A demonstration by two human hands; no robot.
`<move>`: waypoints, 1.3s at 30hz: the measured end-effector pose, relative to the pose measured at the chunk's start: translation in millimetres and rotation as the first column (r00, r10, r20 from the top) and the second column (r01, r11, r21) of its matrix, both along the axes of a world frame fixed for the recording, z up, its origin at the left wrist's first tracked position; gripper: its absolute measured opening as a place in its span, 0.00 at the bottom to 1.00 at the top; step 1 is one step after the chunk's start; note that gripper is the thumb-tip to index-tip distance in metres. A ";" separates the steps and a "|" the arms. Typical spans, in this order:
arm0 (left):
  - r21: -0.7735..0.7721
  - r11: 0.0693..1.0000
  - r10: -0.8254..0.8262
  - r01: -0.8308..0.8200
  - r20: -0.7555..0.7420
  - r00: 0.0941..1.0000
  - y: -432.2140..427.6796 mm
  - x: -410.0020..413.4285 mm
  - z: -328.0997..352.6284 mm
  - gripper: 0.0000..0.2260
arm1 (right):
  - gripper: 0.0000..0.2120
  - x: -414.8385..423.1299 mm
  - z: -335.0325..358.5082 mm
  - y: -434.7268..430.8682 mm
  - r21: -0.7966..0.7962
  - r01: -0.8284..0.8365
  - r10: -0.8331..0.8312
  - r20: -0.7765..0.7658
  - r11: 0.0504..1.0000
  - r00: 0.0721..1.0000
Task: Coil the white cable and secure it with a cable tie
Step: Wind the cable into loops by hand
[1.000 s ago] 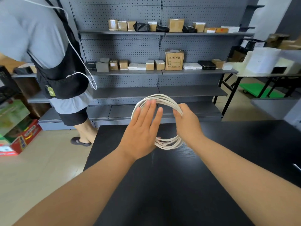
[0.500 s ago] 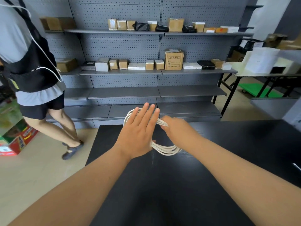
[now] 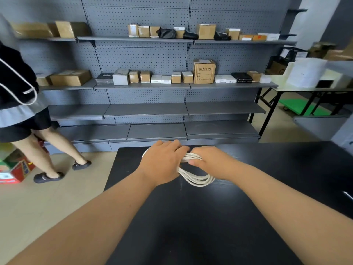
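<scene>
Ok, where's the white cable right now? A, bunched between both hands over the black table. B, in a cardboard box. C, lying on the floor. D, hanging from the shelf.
A: the white cable is gathered between the left hand and right hand, loops drooping over the black table.

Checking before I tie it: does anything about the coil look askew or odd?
The white cable is pinched flat between the left hand and right hand, its near loops splaying unevenly. Nothing looks damaged.

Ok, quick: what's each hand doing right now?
Left hand: fingers curled over the white cable coil, holding it.
Right hand: grips the same coil.
</scene>
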State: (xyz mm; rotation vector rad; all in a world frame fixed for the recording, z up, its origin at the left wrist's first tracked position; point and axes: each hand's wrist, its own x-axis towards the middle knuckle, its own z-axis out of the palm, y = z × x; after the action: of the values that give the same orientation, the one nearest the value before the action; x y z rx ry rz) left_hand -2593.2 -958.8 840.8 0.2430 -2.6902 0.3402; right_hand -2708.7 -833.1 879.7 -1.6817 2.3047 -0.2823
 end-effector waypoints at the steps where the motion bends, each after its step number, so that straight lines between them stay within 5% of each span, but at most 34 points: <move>1: 0.036 0.999 -0.001 0.001 0.001 1.000 1.6 0.1 0.5 0.12 | 0.11 -0.5 -0.1 0.3 0.003 -0.006 0.006 -0.007 1.000 1.000; 3: 0.105 0.994 0.011 -0.014 0.034 0.999 3.8 -0.2 1.6 0.04 | 0.12 -0.3 -0.3 0.2 0.008 -0.010 0.010 -0.020 1.000 1.000; 11: 0.053 0.991 0.103 -0.120 0.254 0.962 -2.2 1.8 2.8 0.06 | 0.18 10.0 -3.8 0.5 0.005 -0.018 0.018 -0.008 1.000 1.000; 15: 0.025 0.986 0.148 -0.163 0.303 0.942 -4.6 6.2 5.9 0.02 | 0.44 21.1 -8.1 0.3 0.111 0.040 -0.013 -0.234 0.993 0.972; 19: 0.049 0.980 0.162 -0.191 0.355 0.921 -2.5 6.7 9.6 0.01 | 0.53 31.1 -24.7 -11.0 0.043 0.083 -0.060 -0.384 0.996 0.921; 22: 0.058 0.979 0.157 -0.197 0.405 0.901 -3.3 6.7 8.1 0.04 | 0.47 36.8 -34.2 -18.1 0.017 0.146 -0.130 -0.375 0.989 0.918; 29: 0.052 0.982 0.135 -0.180 0.470 0.872 -8.0 19.3 4.8 0.06 | 0.13 43.0 -39.3 -23.6 -0.037 0.102 -0.108 -0.325 0.994 0.940; 39: -0.015 0.994 0.102 -0.104 0.356 0.929 -22.1 39.4 -3.1 0.07 | 0.08 50.6 -35.4 -28.3 0.129 0.041 0.017 -0.415 0.991 0.909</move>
State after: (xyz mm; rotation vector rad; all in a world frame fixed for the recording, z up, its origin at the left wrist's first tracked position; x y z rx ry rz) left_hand -2553.8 -980.9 837.7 0.3550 -3.0434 0.4490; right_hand -2658.1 -861.5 844.3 -1.7971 2.5579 0.2549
